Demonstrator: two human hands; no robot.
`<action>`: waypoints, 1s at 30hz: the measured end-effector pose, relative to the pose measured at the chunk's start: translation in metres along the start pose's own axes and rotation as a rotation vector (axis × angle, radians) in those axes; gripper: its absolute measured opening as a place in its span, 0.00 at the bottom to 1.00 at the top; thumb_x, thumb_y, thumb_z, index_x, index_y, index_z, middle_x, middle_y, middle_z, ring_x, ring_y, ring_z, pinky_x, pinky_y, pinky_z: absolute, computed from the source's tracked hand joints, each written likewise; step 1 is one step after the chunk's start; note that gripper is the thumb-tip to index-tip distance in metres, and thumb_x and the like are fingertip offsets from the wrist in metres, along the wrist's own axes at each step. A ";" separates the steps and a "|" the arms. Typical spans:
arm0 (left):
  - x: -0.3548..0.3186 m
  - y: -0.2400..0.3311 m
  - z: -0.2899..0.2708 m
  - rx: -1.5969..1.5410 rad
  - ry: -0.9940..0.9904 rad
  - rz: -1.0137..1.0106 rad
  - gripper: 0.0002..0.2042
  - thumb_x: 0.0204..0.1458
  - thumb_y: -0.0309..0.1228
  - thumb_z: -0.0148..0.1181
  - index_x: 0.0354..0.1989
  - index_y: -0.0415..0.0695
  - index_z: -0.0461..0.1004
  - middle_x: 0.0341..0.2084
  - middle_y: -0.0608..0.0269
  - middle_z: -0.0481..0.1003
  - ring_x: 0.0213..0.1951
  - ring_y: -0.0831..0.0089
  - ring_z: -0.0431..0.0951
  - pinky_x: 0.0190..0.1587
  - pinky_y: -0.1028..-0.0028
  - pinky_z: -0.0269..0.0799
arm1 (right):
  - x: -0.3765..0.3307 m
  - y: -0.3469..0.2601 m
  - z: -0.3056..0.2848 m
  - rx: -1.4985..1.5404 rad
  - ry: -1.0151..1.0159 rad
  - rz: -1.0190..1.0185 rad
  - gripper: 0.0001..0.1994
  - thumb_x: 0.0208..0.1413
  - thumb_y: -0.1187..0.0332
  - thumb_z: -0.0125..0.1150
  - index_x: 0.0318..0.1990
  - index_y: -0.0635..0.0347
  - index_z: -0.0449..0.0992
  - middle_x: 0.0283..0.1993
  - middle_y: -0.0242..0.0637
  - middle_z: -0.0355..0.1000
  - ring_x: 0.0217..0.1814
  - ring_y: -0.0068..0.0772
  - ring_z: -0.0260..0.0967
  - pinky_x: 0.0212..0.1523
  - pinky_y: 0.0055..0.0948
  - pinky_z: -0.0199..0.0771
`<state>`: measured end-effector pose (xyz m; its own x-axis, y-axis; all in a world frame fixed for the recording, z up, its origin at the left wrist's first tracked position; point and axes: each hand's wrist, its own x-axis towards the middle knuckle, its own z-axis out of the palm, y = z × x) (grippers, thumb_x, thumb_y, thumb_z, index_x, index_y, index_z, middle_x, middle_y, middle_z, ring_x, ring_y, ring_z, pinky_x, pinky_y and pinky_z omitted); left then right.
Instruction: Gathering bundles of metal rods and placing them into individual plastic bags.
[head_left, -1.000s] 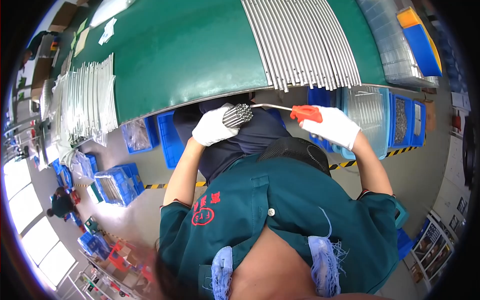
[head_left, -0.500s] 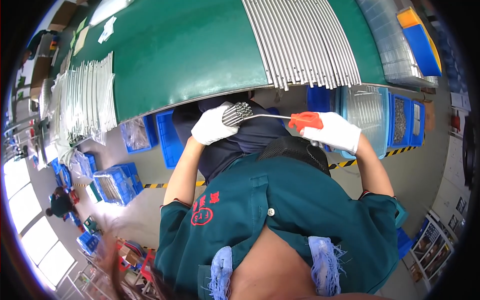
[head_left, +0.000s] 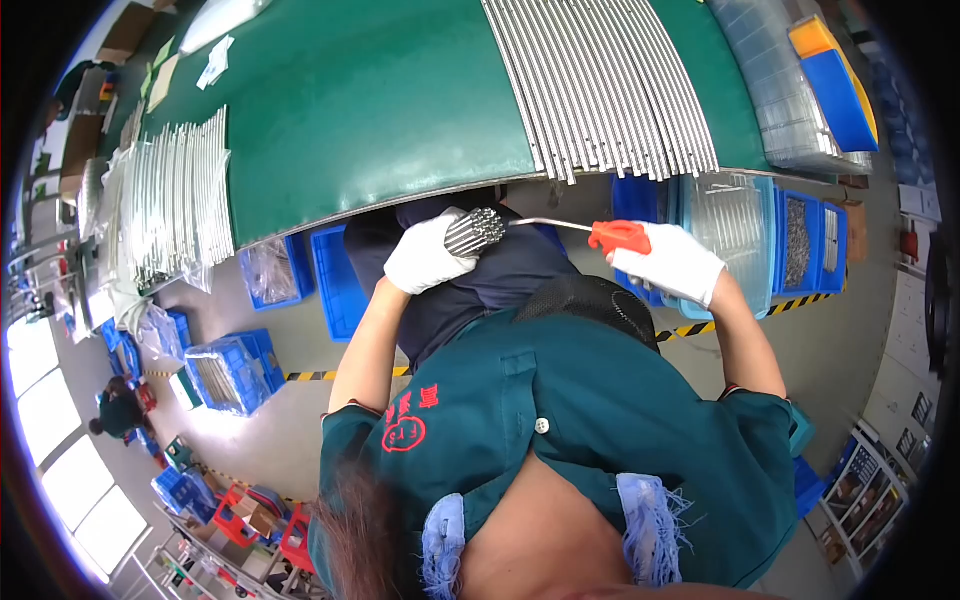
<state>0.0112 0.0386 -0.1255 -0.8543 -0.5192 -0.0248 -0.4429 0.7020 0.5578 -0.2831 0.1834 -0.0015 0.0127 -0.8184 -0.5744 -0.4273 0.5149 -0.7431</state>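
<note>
My left hand, in a white glove, is closed around a bundle of thin metal tubes above my lap. The tube ends show between the fingers; how far the bundle runs below is hidden. In my right hand, also gloved in white, is a red air blow gun. Its thin, bent metal nozzle points left, with the tip beside the tube ends. Whether the tip touches them I cannot tell.
Ahead is a green-topped table with a row of long metal tubes at right. More tubes in plastic lie at left. Blue bins stand below, with a clear-sided bin at right. Far left, another person is visible.
My right hand has shifted slightly right with the air blow gun, and the nozzle sits a little higher. In my left hand the bundle has tilted, its ends grouped more tightly.
</note>
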 end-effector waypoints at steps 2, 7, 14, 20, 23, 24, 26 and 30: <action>0.001 0.003 -0.001 0.037 -0.013 0.001 0.15 0.42 0.31 0.57 0.42 0.54 0.76 0.36 0.66 0.76 0.35 0.65 0.76 0.39 0.71 0.74 | -0.008 -0.032 -0.006 0.129 -0.208 0.338 0.24 0.50 0.52 0.60 0.50 0.58 0.73 0.35 0.35 0.74 0.31 0.25 0.68 0.37 0.24 0.70; 0.000 0.009 0.000 -0.002 0.099 -0.010 0.14 0.43 0.31 0.58 0.42 0.49 0.74 0.34 0.63 0.76 0.34 0.65 0.77 0.38 0.72 0.75 | -0.003 -0.010 -0.001 0.042 -0.082 0.124 0.22 0.50 0.53 0.60 0.49 0.58 0.74 0.30 0.32 0.73 0.28 0.24 0.68 0.33 0.24 0.69; 0.003 0.030 0.004 -0.076 0.330 -0.165 0.13 0.41 0.36 0.63 0.34 0.46 0.74 0.25 0.56 0.76 0.29 0.57 0.77 0.31 0.66 0.74 | -0.013 -0.027 -0.004 0.118 -0.166 0.216 0.25 0.50 0.49 0.59 0.50 0.58 0.73 0.35 0.37 0.74 0.33 0.30 0.70 0.39 0.26 0.70; 0.001 0.030 0.006 -0.035 0.291 -0.182 0.11 0.42 0.33 0.61 0.34 0.46 0.74 0.26 0.60 0.76 0.28 0.62 0.77 0.31 0.70 0.74 | -0.008 -0.021 -0.004 -0.027 -0.081 0.094 0.25 0.50 0.50 0.59 0.50 0.58 0.73 0.38 0.39 0.75 0.37 0.33 0.71 0.43 0.27 0.70; -0.002 0.023 0.011 -0.012 0.266 -0.165 0.10 0.42 0.33 0.61 0.33 0.46 0.74 0.27 0.61 0.76 0.29 0.63 0.77 0.32 0.71 0.74 | -0.006 -0.008 0.000 -0.075 0.004 -0.044 0.25 0.50 0.49 0.58 0.50 0.57 0.73 0.33 0.36 0.74 0.31 0.29 0.70 0.38 0.26 0.70; -0.004 0.017 0.016 0.067 0.203 -0.146 0.08 0.43 0.29 0.59 0.34 0.47 0.75 0.30 0.65 0.76 0.30 0.69 0.77 0.34 0.76 0.74 | -0.004 -0.010 -0.001 -0.077 -0.020 0.017 0.25 0.51 0.49 0.58 0.50 0.57 0.73 0.32 0.35 0.74 0.29 0.27 0.69 0.37 0.26 0.70; -0.002 0.027 0.007 0.052 0.186 -0.174 0.08 0.44 0.29 0.58 0.35 0.48 0.75 0.31 0.66 0.76 0.32 0.69 0.77 0.35 0.76 0.74 | -0.004 -0.011 -0.002 -0.074 -0.043 0.080 0.25 0.51 0.49 0.58 0.51 0.57 0.73 0.32 0.34 0.74 0.28 0.25 0.69 0.35 0.26 0.70; -0.005 0.018 0.014 0.079 0.200 -0.124 0.09 0.44 0.29 0.58 0.35 0.49 0.76 0.31 0.67 0.76 0.33 0.68 0.77 0.35 0.75 0.74 | -0.001 -0.014 -0.003 -0.070 0.003 0.086 0.24 0.51 0.52 0.60 0.50 0.58 0.73 0.32 0.32 0.74 0.28 0.23 0.69 0.34 0.24 0.70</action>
<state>0.0033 0.0606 -0.1265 -0.7246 -0.6845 0.0804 -0.5674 0.6587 0.4942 -0.2795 0.1765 0.0103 -0.0297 -0.7731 -0.6336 -0.4887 0.5642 -0.6655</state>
